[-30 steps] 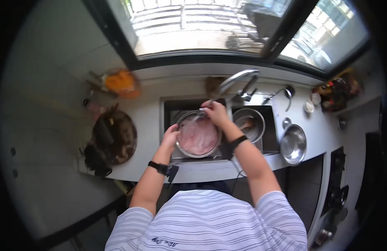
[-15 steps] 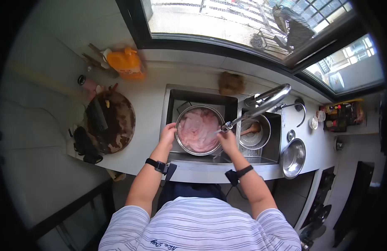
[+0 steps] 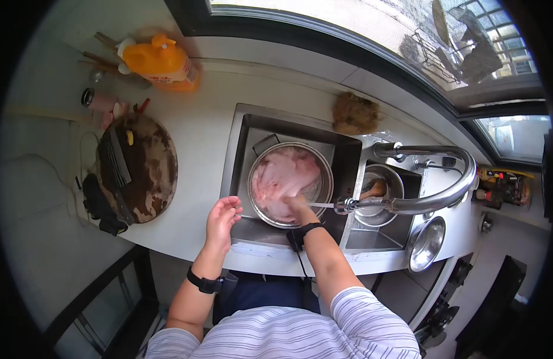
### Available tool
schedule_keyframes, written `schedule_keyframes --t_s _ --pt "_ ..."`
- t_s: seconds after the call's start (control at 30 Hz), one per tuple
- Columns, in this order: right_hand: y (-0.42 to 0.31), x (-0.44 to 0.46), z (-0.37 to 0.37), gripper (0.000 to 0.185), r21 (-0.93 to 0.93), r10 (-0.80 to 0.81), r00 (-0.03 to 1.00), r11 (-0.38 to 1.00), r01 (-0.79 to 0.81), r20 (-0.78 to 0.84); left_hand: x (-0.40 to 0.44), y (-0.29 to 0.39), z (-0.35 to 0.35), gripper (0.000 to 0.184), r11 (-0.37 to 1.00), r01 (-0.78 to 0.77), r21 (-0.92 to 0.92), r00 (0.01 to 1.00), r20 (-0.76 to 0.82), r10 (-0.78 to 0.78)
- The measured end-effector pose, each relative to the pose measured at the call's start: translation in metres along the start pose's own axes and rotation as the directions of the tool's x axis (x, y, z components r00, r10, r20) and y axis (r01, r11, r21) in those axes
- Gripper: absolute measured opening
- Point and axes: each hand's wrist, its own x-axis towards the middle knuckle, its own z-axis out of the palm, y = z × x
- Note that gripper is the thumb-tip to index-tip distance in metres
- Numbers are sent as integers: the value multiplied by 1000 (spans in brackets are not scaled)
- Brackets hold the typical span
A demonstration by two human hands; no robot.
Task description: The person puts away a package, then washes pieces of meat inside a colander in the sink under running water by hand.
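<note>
A round metal pot (image 3: 329,194) stands in the larger basin of the steel sink (image 3: 261,116). Pale pink raw meat (image 3: 288,170) lies in water inside it. My right hand (image 3: 298,209) reaches over the pot's near right rim and touches the meat; its fingers are blurred and partly hidden. Beside that hand, a stream of water runs in from the faucet (image 3: 348,206). My left hand (image 3: 221,222) hovers left of the pot, above the sink's front left edge, fingers loosely bent and apart, holding nothing.
In the smaller basin sits a metal pan (image 3: 398,185) with a wooden spoon (image 3: 375,190). A steel bowl (image 3: 427,244) is on the counter at right. Leftward are a round cutting board (image 3: 157,173) with a cleaver (image 3: 115,158), and an orange jug (image 3: 163,64). A brown scrubber (image 3: 355,113) lies behind the sink.
My left hand has let go of the pot's rim and drawn back toward me. My right hand has moved from the right rim into the pot. The view has shifted.
</note>
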Motion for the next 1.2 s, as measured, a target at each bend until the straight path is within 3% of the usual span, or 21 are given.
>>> schedule_keyframes --t_s 0.03,0.1,0.27,0.43,0.47,0.53,0.63,0.73,0.8,0.87,0.9,0.93,1.07,1.17,1.2 --pt "0 -3 6 36 -14 0 1000 1000 0 3 1 -1 -1 25 1000 5 -15 1000 4 -5" --pt "0 -13 14 25 176 -71 989 983 48 127 3 1 0 25 1000 8 -19 1000 3 -8" --pt "-67 -95 -17 16 157 -292 954 947 280 65 14 -1 16 26 998 26 49 995 95 -30" --pt "-149 -194 -52 25 6 -505 860 863 506 71 18 -1 52 27 988 119 101 945 293 -144" --pt "-158 -208 -60 22 -80 -550 834 830 551 44 18 0 56 28 990 101 102 934 333 -130" --pt "-176 -237 -79 19 -451 -701 710 612 650 73 15 10 60 29 993 82 84 936 336 -106" --pt "-202 -293 -90 21 -555 -747 665 548 626 13 9 23 59 28 998 51 24 947 317 -56" --pt "-212 -322 -89 19 -535 -780 625 541 649 -31 6 32 50 27 998 23 -57 961 276 -7" --pt "-195 -306 -85 20 -557 -804 594 477 680 37 7 33 42 26 997 16 -77 978 208 0" --pt "-179 -282 -73 23 -678 -829 527 280 679 186 4 35 37 26 995 14 -100 982 191 5" --pt "-164 -261 -67 24 -703 -782 578 276 656 233 4 34 34 26 994 16 -109 984 176 3" --pt "-147 -235 -61 18 -726 -795 543 202 657 270 4 33 31 26 993 20 -118 987 163 0" --pt "-87 -143 -49 13 -826 -734 606 112 553 306 -4 37 20 25 995 -5 -104 988 153 21" --pt "-37 -94 -68 16 -774 -756 607 226 592 243 -8 41 8 23 992 -24 -122 991 128 40" --pt "-46 -112 -72 23 -668 -657 751 528 524 71 -9 42 4 23 993 -30 -110 993 106 42"
